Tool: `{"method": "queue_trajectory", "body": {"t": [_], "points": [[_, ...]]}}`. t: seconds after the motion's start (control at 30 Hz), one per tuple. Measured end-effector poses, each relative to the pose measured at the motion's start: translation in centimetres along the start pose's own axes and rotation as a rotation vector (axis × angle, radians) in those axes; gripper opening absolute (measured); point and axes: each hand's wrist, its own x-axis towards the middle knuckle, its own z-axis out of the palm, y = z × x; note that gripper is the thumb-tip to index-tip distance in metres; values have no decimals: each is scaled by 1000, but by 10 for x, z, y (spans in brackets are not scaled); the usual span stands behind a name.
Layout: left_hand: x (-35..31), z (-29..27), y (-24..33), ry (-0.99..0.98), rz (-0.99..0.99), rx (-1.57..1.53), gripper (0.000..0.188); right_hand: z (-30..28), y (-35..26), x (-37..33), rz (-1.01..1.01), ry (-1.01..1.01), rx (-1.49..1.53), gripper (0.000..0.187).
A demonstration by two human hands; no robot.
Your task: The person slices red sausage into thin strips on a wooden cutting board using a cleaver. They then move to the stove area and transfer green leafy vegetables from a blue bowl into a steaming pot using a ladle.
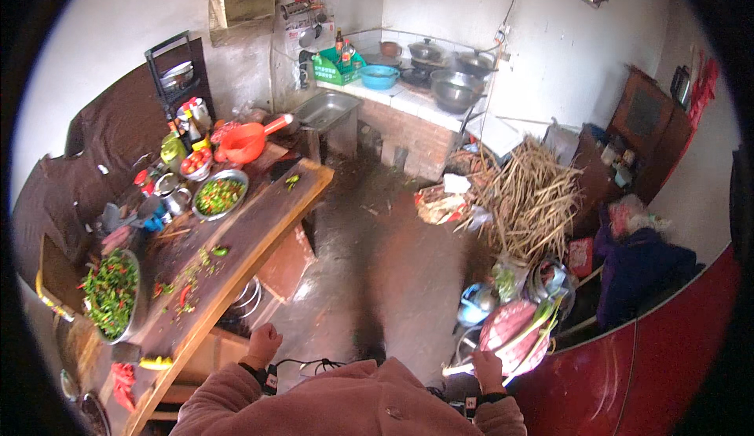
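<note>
Hanging low on either side of a pink coat, both arms are bent a bit, forearms coming up from the bottom edge. Left hand is curled into what looks like a loose fist, fingers folded in, nothing visible in it; it's out just beside the table's front edge. Right hand points forward and down, and it overlaps some leeks. Fingers look bent, but I can't tell how far they're open or whether they've got hold of a stalk or are just in front of it.

The leeks lie at the lower right, by a pink bag. Their long axis slants: white ends toward the lower left, leafy tops up and to the right. The table runs on a similar slant, near end at lower left, far end toward the middle.

On it, near end first: a yellow pepper, a big bowl of chopped peppers, then a smaller bowl of the same sort of stuff, and a red scoop with its handle aimed up-right. Past the leeks there's a heap of dry stalks, and at the very back a tiled counter with a blue basin and pots.
</note>
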Motion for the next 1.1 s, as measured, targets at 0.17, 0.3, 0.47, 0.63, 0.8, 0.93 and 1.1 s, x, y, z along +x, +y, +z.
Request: {"method": "queue_trajectory", "body": {"t": [0.17,0.3,0.47,0.63,0.8,0.93,1.1], "points": [[122,94,14,-76,-69,-47,23,-26,-53,81,115,61,67,32],[203,151,52,-183,-9,-140,23,-49,-87,151,68,120,62,30],[296,190,99,-285,65,-150,23,-51,-120,244,-170,160,-325,31],[368,226,107,-283,-58,-145,27,-31,-172,361,-40,97,-12,35],[432,238,98,-226,-257,-226,24,-7,-238,516,-33,-101,275,28],[473,237,101,-131,-561,-373,21,27,-292,627,-654,-64,-209,27],[514,242,99,-95,-688,-360,23,77,-380,717,-418,-276,-104,29]]}}
